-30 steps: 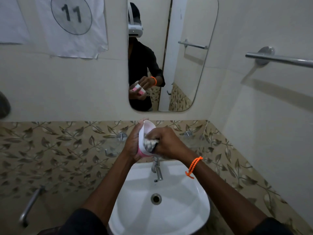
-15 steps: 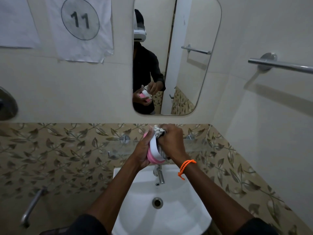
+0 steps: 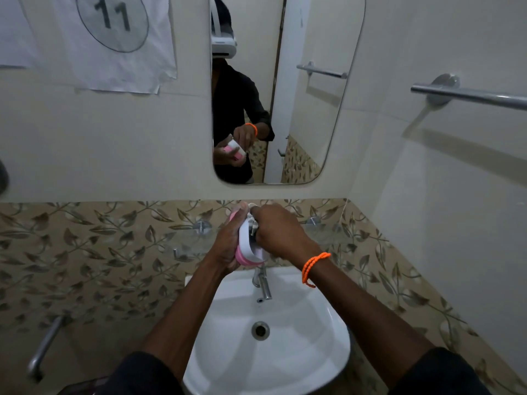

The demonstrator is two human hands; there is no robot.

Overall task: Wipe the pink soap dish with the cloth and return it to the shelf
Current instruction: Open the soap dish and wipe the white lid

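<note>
The right hand [image 3: 275,232] has its fingers bunched on the cloth [image 3: 252,223], pressing it into the pink soap dish [image 3: 246,249]. The left hand [image 3: 228,246] clamps the dish on edge over the sink [image 3: 285,337], steadying it for wiping.

Room dim, soft overhead light, colours muted. Towel rail [image 3: 473,95] throws a broad diagonal shadow down the right wall. Basin [image 3: 273,337] shows mild sheen, no harsh glare. Wide-angle bending at edges; fine detail soft, slight blur at the hands.
</note>
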